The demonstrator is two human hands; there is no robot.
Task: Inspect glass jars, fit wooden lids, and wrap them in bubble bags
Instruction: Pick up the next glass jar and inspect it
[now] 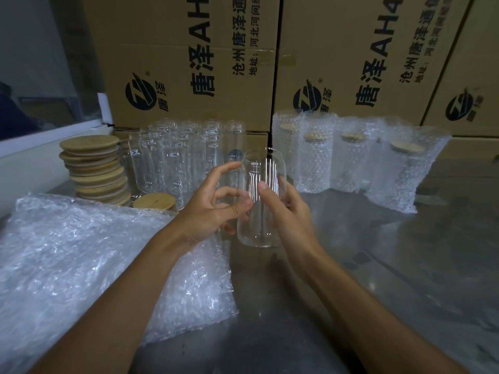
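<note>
Glass jar (261,201) in both hands; 5 wrapped jars (351,160) behind.

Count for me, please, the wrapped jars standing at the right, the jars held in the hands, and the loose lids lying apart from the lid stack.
Wrapped jars with lids, in bubble bags: 4
Bare glass jar held in the hands: 1
Loose wooden lid beside the stack: 1
Total: 6

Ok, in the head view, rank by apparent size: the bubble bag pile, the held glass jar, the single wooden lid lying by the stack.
1. bubble bag pile, largest, though nearest the camera
2. held glass jar
3. single wooden lid, partly hidden
</note>
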